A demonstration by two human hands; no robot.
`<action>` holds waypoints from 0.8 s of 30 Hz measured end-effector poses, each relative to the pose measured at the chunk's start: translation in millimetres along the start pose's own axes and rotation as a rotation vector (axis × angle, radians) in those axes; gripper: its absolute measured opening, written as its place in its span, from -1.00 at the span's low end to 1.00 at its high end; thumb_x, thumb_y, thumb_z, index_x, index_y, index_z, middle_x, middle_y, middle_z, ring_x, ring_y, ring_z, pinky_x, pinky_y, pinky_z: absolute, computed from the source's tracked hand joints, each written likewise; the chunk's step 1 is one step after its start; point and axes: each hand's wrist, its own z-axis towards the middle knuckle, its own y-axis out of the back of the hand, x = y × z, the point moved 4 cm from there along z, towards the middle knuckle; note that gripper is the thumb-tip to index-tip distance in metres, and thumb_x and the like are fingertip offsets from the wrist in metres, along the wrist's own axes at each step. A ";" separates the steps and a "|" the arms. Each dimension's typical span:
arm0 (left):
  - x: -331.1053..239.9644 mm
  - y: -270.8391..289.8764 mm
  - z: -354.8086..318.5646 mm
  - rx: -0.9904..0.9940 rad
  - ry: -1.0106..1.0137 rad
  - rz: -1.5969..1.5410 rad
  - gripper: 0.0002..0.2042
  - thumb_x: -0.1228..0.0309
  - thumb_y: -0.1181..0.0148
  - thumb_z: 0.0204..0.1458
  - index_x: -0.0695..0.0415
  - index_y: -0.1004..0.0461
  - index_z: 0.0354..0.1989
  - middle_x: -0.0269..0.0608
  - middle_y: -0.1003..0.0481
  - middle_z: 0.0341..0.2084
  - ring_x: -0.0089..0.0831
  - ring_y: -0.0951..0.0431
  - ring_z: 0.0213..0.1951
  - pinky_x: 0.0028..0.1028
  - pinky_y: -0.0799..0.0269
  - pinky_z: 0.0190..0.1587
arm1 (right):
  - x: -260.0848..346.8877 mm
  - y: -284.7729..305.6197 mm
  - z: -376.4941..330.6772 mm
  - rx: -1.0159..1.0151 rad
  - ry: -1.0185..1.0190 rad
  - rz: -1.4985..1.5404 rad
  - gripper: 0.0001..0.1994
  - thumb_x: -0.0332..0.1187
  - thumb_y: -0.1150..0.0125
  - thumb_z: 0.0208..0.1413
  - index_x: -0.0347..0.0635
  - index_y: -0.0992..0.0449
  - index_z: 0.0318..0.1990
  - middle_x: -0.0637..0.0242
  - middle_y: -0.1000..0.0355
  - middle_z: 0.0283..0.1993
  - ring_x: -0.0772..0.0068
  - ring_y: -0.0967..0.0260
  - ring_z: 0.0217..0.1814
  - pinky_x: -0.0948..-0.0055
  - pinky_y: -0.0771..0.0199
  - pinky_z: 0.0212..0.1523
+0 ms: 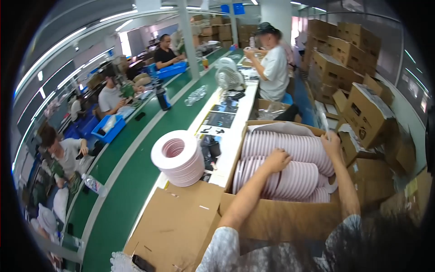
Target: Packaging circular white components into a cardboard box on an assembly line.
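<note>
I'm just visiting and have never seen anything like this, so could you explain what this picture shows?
There is no machine here, just a person's own bare hands. A wide fisheye camera worn on the head looks down at them, which is why straight edges bend. The left hand rests on pale ring stacks inside an open carton. The right hand seems to hold a pale strip; I can't tell what it is. Left of the carton, a separate stack stands on end. Farther off is a white fan, near a long green surface.
</note>
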 end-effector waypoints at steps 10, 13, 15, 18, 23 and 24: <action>12.9 10.8 -7.9 -0.275 -0.191 -0.147 -0.90 0.39 -0.20 -0.16 0.14 -0.54 -0.51 0.02 -0.48 -0.45 -0.05 -0.45 -0.26 -0.20 -0.39 -0.17 | 316.4 -55.4 85.4 0.269 -0.547 1.829 -0.79 -0.28 -0.13 0.17 -0.25 -0.49 -0.18 0.26 -0.47 -0.34 0.38 -0.47 -0.39 0.39 -0.51 -0.30; -21.0 10.6 1.1 -0.119 -0.031 0.218 -0.91 0.42 -0.19 -0.14 0.15 -0.54 -0.48 -0.01 -0.47 -0.44 -0.06 -0.45 -0.25 -0.20 -0.40 -0.15 | 403.7 -121.3 76.2 0.407 -0.514 1.749 -0.46 -0.50 -0.22 0.03 -0.38 -0.20 0.18 0.01 -0.46 -0.14 0.26 -0.51 -0.21 0.35 -0.55 -0.22; -57.4 7.2 16.5 0.014 0.096 0.582 -0.92 0.45 -0.18 -0.13 0.15 -0.54 -0.46 -0.04 -0.47 -0.44 -0.07 -0.45 -0.24 -0.19 -0.40 -0.14 | 427.8 -142.7 67.9 0.523 -0.491 1.624 -0.41 -0.45 -0.21 -0.01 -0.41 -0.22 0.22 -0.06 -0.46 -0.10 0.19 -0.52 -0.13 0.35 -0.54 -0.14; -24.2 29.9 4.9 0.034 -0.113 0.017 -0.94 0.48 -0.18 -0.11 0.15 -0.53 -0.45 -0.07 -0.46 -0.42 -0.07 -0.45 -0.22 -0.21 -0.40 -0.14 | 473.0 -154.7 53.1 0.400 -0.202 1.192 -0.46 -0.33 -0.23 -0.08 -0.39 -0.38 0.10 -0.12 -0.47 -0.04 0.06 -0.48 -0.01 0.29 -0.45 0.04; -7.8 19.3 2.7 -0.055 -0.151 -0.079 -0.92 0.45 -0.18 -0.11 0.16 -0.51 -0.43 -0.05 -0.45 -0.40 -0.05 -0.45 -0.22 -0.20 -0.40 -0.14 | 487.9 -143.7 41.6 0.422 0.028 0.750 -0.54 -0.28 -0.12 -0.05 -0.36 -0.44 0.01 -0.16 -0.48 -0.08 -0.07 -0.42 0.05 0.16 -0.38 0.11; -9.3 18.8 4.2 -0.051 -0.108 -0.092 -0.91 0.45 -0.18 -0.11 0.15 -0.51 -0.42 -0.05 -0.45 -0.40 -0.05 -0.46 -0.22 -0.20 -0.40 -0.14 | 481.7 -139.2 42.1 0.291 0.091 0.705 -0.56 -0.30 -0.15 -0.07 -0.33 -0.46 -0.01 -0.14 -0.48 -0.08 -0.05 -0.43 0.04 0.18 -0.39 0.10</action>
